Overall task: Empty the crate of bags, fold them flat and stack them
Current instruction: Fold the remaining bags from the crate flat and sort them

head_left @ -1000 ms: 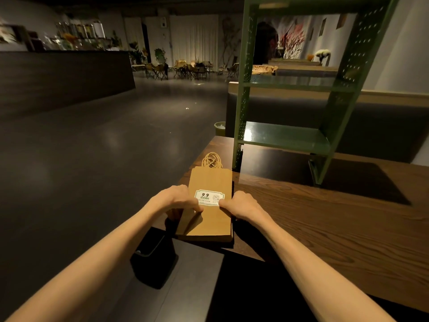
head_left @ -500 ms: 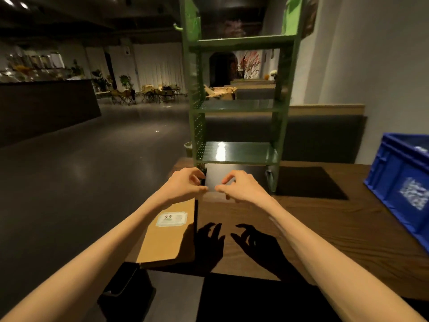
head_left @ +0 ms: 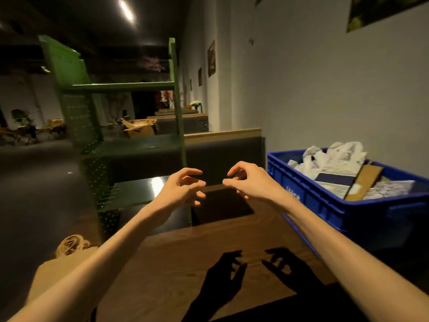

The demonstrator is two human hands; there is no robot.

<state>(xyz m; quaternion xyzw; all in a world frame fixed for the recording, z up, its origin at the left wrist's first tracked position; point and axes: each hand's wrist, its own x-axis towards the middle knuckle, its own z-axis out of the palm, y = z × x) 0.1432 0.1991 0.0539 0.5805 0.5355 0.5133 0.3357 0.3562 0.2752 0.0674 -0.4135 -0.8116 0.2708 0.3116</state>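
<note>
A blue plastic crate (head_left: 325,205) stands on the wooden table (head_left: 176,259) at the right. It holds several crumpled white plastic bags (head_left: 336,156) and flat paper bags (head_left: 369,180). A folded brown paper bag (head_left: 46,275) with a twine handle lies flat at the table's left edge, partly hidden by my left forearm. My left hand (head_left: 180,190) and my right hand (head_left: 249,180) hover side by side above the table's middle, fingers loosely curled and holding nothing. Both are left of the crate and apart from it.
A green metal shelf unit (head_left: 130,145) stands on the table behind my hands, its lowest shelf close to my left hand. A grey wall runs behind the crate. A dark padded bench back lies beyond the table. To the left the floor drops away.
My hands have left the folded brown bag and risen, moving right toward the crate. My view has swung right, bringing the crate's contents into sight.
</note>
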